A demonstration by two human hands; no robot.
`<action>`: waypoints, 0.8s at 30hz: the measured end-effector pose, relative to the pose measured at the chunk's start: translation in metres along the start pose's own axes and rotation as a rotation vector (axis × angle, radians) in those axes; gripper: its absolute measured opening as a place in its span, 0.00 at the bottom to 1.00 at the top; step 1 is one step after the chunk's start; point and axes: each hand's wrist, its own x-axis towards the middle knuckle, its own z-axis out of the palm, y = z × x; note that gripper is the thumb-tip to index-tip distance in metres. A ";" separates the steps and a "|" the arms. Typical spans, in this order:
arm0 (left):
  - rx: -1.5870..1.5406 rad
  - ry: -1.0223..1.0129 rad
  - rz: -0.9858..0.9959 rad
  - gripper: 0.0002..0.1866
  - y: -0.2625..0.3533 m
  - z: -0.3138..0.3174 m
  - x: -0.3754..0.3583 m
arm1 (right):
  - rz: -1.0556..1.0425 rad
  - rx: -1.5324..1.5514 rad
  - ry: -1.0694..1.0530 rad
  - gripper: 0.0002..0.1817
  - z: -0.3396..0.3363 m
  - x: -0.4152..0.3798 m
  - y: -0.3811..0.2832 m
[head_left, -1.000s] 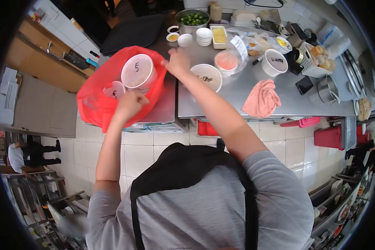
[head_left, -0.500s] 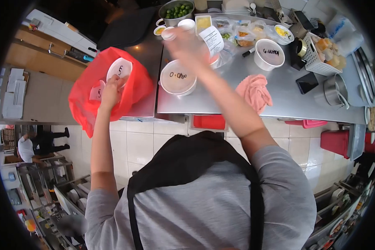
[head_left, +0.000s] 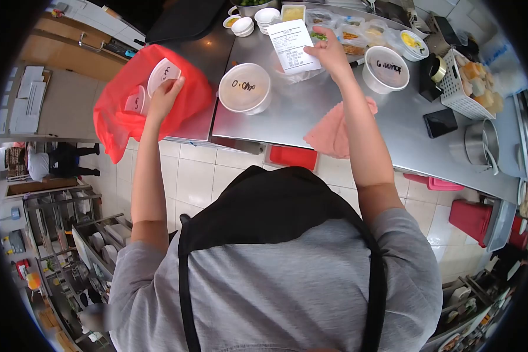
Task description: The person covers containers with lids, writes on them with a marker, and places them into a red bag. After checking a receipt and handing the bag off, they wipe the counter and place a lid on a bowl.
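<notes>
Right hand: While the thumb lies over the edge of the printed receipt (head_left: pixel 290 46), the right hand (head_left: pixel 330 54) holds it pinched against the fingers behind, above the counter.
Left hand: the left hand (head_left: pixel 165 98) is bent over the edge of the larger lidded tub (head_left: pixel 163 74); I cannot tell whether the fingers grip it.
Red plastic bag: open-mouthed, the red plastic bag (head_left: pixel 195 88) surrounds the larger lidded tub and the smaller lidded tub (head_left: pixel 136 101), both with black marks on their lids; their contents cannot be made out.
Handwritten tubs: the "O.Cho" tub (head_left: pixel 244 88) sits just beside the bag, lid on; the "G" tub (head_left: pixel 386 67) stands right of the receipt, its lettering partly unclear.
Small containers: the rectangular container (head_left: pixel 293 12) and the round bowl (head_left: pixel 414 43) hold yellow food; a sauce cup (head_left: pixel 232 22) is near the stacked white cups (head_left: pixel 242 26).
Bags and basket: clear bags (head_left: pixel 353 36) hold food portions; the white perforated basket (head_left: pixel 460 82) holds pale and orange-brown pieces.
Surface: on the steel counter (head_left: pixel 276 128) lie a pink cloth (head_left: pixel 328 132), partly under the right forearm, and a black phone (head_left: pixel 440 123).
Room: tiled floor (head_left: pixel 202 182), a red bin (head_left: pixel 470 220) at right, another person (head_left: pixel 51 161) at far left.
</notes>
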 end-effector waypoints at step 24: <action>0.356 -0.543 -0.194 0.40 -0.024 0.023 -0.033 | -0.265 -0.144 0.378 0.25 0.023 -0.046 -0.022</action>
